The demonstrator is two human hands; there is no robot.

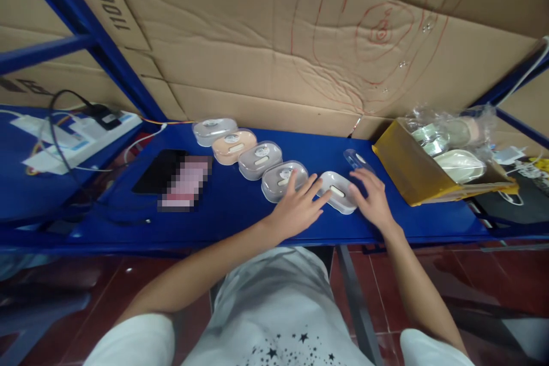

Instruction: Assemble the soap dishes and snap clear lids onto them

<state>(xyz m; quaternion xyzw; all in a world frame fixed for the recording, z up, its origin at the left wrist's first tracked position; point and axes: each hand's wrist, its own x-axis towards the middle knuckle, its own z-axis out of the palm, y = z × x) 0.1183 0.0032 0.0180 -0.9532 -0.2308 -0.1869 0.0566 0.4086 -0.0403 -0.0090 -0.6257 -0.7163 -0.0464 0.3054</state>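
Note:
My left hand [300,206] hovers over the table with its fingers spread, between two clear oval cases. One finger lies over the lidded grey case [274,186], and others reach to the near left edge of an oval case [338,193] with a white bar in its middle. On that case's right side is my right hand [372,197], thumb and fingers apart. Its fingertips partly cover a small clear oval piece [352,155] with a white label; whether they touch it I cannot tell. Neither hand appears to grip anything.
A row of lidded cases runs back to the left: grey [260,161], peach [234,147] and clear [214,130]. At left lie a dark phone-like slab [156,171] and a power strip [81,143]. A cardboard box [403,168] with plastic-wrapped pieces stands at right.

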